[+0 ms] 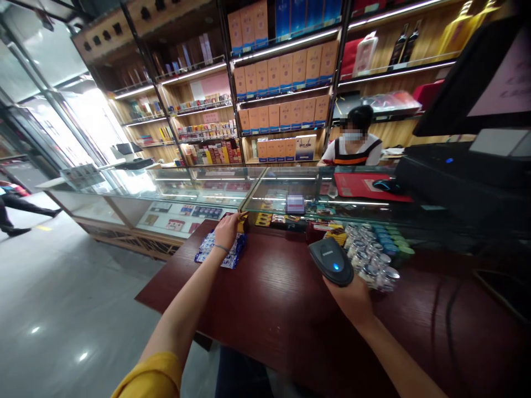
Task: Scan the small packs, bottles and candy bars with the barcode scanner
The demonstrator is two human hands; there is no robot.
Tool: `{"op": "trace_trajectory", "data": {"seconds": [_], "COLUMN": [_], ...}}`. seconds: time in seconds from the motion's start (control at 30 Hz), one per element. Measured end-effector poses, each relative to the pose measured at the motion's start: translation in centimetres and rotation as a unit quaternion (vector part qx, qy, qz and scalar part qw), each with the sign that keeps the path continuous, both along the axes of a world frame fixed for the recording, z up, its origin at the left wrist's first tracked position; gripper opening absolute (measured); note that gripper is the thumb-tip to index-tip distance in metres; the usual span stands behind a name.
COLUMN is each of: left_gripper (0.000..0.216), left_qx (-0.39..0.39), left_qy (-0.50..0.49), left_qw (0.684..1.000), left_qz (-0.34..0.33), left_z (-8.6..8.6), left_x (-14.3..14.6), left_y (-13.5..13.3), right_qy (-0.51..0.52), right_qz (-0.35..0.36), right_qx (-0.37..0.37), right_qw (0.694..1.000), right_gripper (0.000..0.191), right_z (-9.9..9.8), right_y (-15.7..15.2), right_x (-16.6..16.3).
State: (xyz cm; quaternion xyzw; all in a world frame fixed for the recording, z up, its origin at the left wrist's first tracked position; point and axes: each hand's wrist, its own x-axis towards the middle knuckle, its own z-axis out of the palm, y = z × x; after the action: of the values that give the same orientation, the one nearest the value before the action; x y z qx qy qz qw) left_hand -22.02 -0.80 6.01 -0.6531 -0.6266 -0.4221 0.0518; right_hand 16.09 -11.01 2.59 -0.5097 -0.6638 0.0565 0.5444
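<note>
In my right hand (352, 298) is a black handheld barcode scanner (332, 261), a small blue light glowing on its head. My fingers wrap its handle, mostly hidden under the head. My left hand (227, 231) is closed at the far edge of the dark red-brown table (265, 287), by the glass counter's corner. Its fingertips pinch near a small yellow-brown packet (243, 223); what they hold is too small to make out. Blue-and-white packets (233, 257) lie partly beneath that hand. Just beyond the scanner stand several lidded clear jars (370, 258).
Behind the table runs a glass display counter (199, 185) holding small goods. A red mat (365, 186) with a mouse (386, 186) rests on it. A masked person (352, 146) is behind it, before boxed shelves. At right stands a monitor (468, 77); a cable (450, 309) crosses the table.
</note>
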Motion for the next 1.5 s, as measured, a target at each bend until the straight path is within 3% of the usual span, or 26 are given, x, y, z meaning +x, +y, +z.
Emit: {"op": "trace_trajectory", "data": {"seconds": [0.1, 0.17, 0.2, 0.27, 0.33, 0.4, 0.47, 0.63, 0.77, 0.83, 1.0, 1.23, 1.37, 1.5], "left_gripper": [0.028, 0.026, 0.023, 0.024, 0.025, 0.022, 0.02, 0.02, 0.019, 0.021, 0.034, 0.025, 0.022, 0.033], "left_qx": [0.028, 0.057, 0.063, 0.059, 0.025, 0.008, -0.01, -0.043, -0.043, -0.048, -0.063, -0.049, -0.039, -0.037], "left_qy": [-0.189, -0.335, -0.418, -0.59, -0.689, -0.736, -0.758, -0.771, -0.776, -0.769, -0.718, -0.761, -0.758, -0.752], "left_qw": [0.981, 0.94, 0.906, 0.804, 0.715, 0.659, 0.631, 0.611, 0.603, 0.612, 0.668, 0.62, 0.617, 0.615], "left_qz": [0.042, 0.024, 0.001, -0.054, -0.118, -0.155, -0.165, -0.177, -0.179, -0.175, -0.186, -0.184, -0.208, -0.235], "left_z": [0.4, 0.2, 0.0, -0.7, -1.7, -2.8, -3.8, -5.5, -5.9, -5.8, -5.5, -5.8, -5.7, -5.8], "left_x": [2.8, 5.1, 6.4, 8.7, 10.8, 12.3, 13.2, 13.5, 13.2, 13.2, 13.2, 13.1, 13.2, 13.4], "left_y": [-0.6, -0.6, -0.5, -0.5, -0.8, -1.4, -2.0, -2.8, -2.8, -2.9, -3.1, -2.9, -2.9, -3.0], "right_qy": [0.007, 0.011, 0.012, 0.013, 0.016, 0.019, 0.018, -0.061, -0.139, -0.161, -0.211, -0.204, -0.196, -0.174], "right_qz": [-0.001, -0.001, -0.002, -0.002, -0.002, 0.004, 0.014, 0.058, 0.084, 0.092, 0.095, 0.095, 0.093, 0.086], "right_qx": [-0.004, -0.011, -0.015, -0.02, -0.026, -0.041, -0.067, -0.165, -0.162, -0.156, -0.159, -0.147, -0.156, -0.181], "right_qw": [1.0, 1.0, 1.0, 1.0, 1.0, 0.999, 0.998, 0.983, 0.973, 0.97, 0.96, 0.963, 0.964, 0.964], "right_gripper": [0.045, 0.044, 0.044, 0.045, 0.046, 0.045, 0.043, 0.052, 0.061, 0.054, 0.024, 0.036, 0.037, 0.038], "right_z": [-0.1, -0.1, -0.1, -0.2, -0.2, 0.0, 0.4, 1.8, 2.1, 2.1, 2.1, 2.4, 2.2, 2.5], "right_y": [0.0, 0.0, 0.1, 0.1, 0.1, 0.0, -0.3, -1.2, -1.6, -1.7, -1.6, -1.7, -1.5, -1.3], "right_x": [0.2, 0.3, 0.3, 0.3, 0.3, 0.2, 0.1, -0.6, -1.2, -1.3, -1.2, -1.2, -0.9, -0.5]}}
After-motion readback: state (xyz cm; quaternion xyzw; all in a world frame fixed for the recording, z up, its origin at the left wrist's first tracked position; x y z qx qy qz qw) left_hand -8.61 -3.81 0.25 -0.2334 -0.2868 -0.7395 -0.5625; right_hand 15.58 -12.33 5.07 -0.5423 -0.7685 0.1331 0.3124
